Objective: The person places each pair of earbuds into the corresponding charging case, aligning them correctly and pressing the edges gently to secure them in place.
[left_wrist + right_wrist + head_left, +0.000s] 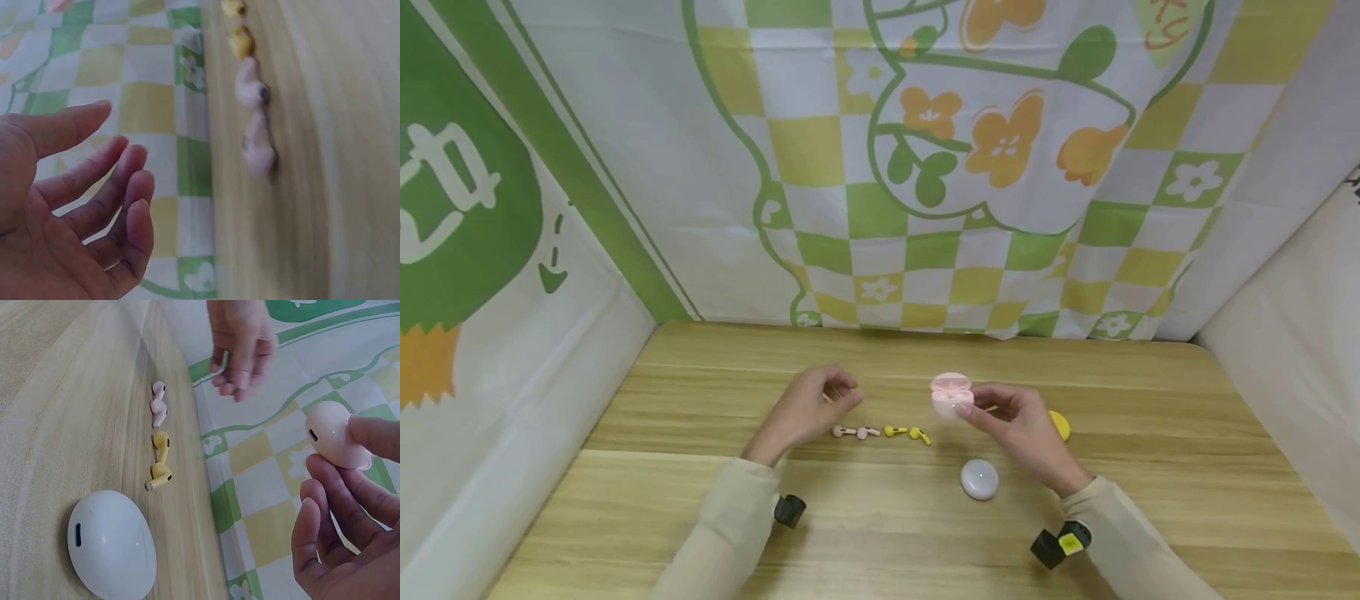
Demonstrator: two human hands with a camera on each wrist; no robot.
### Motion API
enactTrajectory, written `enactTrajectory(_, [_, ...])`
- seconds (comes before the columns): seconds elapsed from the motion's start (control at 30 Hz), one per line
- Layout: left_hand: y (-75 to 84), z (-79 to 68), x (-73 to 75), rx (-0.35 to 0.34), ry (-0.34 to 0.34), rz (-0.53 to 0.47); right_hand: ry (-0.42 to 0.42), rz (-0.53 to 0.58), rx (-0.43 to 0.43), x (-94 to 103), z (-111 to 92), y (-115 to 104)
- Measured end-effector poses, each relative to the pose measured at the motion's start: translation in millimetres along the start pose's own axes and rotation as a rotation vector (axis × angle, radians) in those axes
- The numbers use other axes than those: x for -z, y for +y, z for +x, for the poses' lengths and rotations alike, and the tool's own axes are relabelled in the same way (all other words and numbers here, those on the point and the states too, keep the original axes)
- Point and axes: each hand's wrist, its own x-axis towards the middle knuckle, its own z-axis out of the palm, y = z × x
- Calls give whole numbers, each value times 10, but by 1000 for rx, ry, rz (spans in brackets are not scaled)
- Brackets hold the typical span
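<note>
Checked green-and-yellow cloth (807, 152) hangs beyond the wood-grained table (880, 525). Right of centre, the right hand (1021, 427) pinches a glossy pink plastic case (951, 399), hinged open; a loosened grip could drop it. Farther left, the left hand (811, 407), loosely curved and empty, hovers near two pale-pink stemmed earbuds (838, 432); brushing could scatter them.

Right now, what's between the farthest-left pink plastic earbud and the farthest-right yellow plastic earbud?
The other pink earbud and the other yellow earbud, as the head view shows.
</note>
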Motion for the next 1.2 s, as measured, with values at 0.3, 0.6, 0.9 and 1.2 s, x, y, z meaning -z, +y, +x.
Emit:
enactTrajectory(0.3, [-188, -63, -3, 110, -69, 106, 11, 19, -8, 3, -10, -1])
enactTrajectory(0.6, [-250, -100, -58, 244, -125, 160, 10, 44, 3, 2, -5, 43])
enactTrajectory(0.9, [-270, -86, -118, 277, -102, 181, 6, 45, 4, -4, -3, 44])
enactTrajectory(1.2, [-279, -81, -137, 246, -78, 184, -3, 43, -6, -14, -7, 32])
